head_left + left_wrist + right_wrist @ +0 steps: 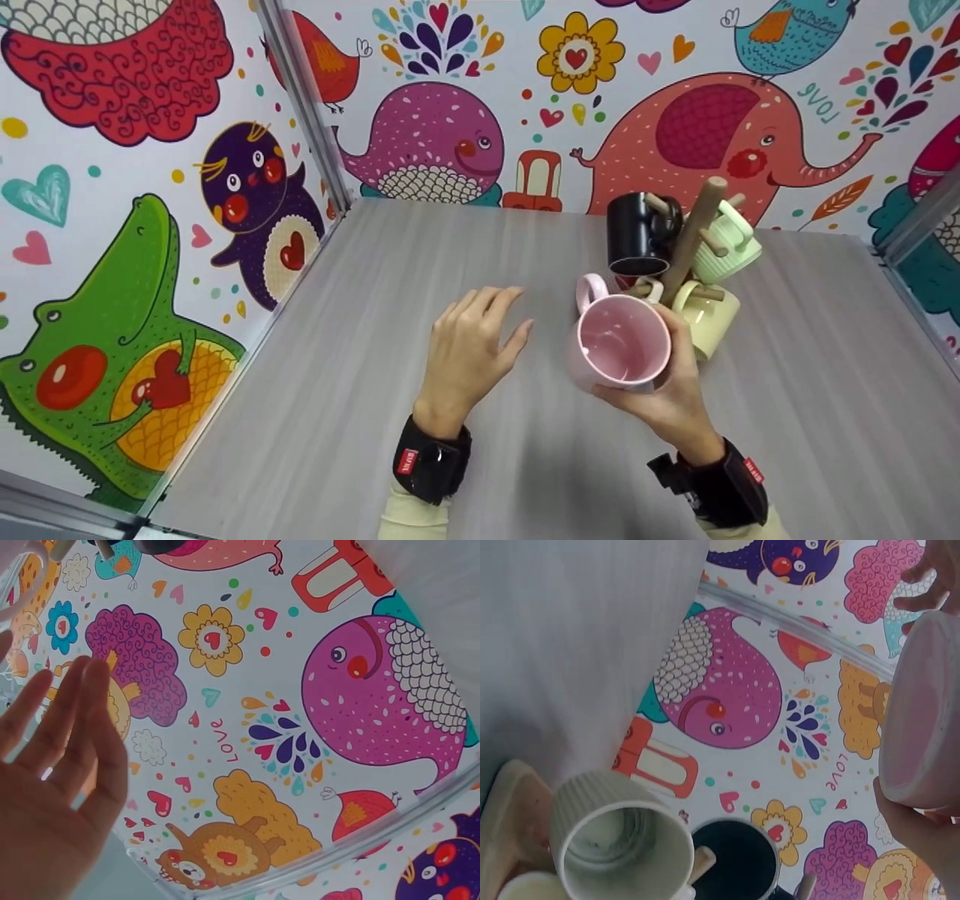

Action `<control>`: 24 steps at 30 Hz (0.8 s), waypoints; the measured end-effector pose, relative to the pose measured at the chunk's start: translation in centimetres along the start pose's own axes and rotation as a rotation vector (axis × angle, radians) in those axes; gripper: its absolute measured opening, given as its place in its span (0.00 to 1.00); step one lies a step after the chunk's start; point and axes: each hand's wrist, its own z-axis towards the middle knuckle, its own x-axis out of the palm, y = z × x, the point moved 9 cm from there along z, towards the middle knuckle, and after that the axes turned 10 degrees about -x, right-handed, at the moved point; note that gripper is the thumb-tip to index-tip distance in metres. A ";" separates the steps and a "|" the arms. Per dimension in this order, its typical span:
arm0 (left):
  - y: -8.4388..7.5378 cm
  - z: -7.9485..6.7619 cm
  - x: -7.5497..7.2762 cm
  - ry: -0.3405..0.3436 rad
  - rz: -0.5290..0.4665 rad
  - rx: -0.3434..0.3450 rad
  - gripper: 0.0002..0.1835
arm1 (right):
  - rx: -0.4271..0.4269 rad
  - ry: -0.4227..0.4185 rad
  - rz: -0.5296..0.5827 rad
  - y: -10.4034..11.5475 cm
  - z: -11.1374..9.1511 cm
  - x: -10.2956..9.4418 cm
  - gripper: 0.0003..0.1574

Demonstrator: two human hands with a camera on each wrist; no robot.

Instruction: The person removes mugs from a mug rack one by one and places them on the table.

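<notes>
My right hand [679, 394] grips a pink mug [624, 341] by its body, its mouth facing up toward the head camera and its handle pointing away on the left. In the right wrist view, the base of the pink mug [922, 720] shows. My left hand [469, 349] hovers left of the mug with fingers loosely extended and nothing in it. Just beyond the pink mug stands a wooden mug tree [691, 240]. On its pegs hang a black mug [637, 236], a pale green ribbed mug [724, 251] and a pale yellow mug [711, 322].
A whitish handle [651, 286] shows behind the pink mug, its mug mostly hidden. Grey wood-grain tabletop [360, 360] extends left of the hands. Cartoon-printed panels [555, 112] close off the back and sides, with a metal corner post [307, 105] at back left.
</notes>
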 end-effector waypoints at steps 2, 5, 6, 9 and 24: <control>0.1 -0.1 0.1 0.008 -0.017 -0.008 0.18 | 0.012 0.016 0.036 -0.1 -0.1 0.4 0.64; 0.3 -0.3 0.2 0.038 -0.059 -0.023 0.19 | 0.026 0.048 0.073 -0.2 -0.1 1.0 0.65; 0.4 -0.4 0.3 0.049 -0.074 -0.028 0.19 | 0.031 0.057 0.087 -0.3 -0.2 1.2 0.65; 0.4 -0.5 0.5 0.077 -0.107 -0.033 0.19 | 0.042 0.091 0.108 -0.4 -0.4 1.7 0.65; -0.3 -0.6 1.3 0.124 -0.119 0.008 0.16 | 0.057 0.207 0.231 -0.2 -1.1 3.1 0.61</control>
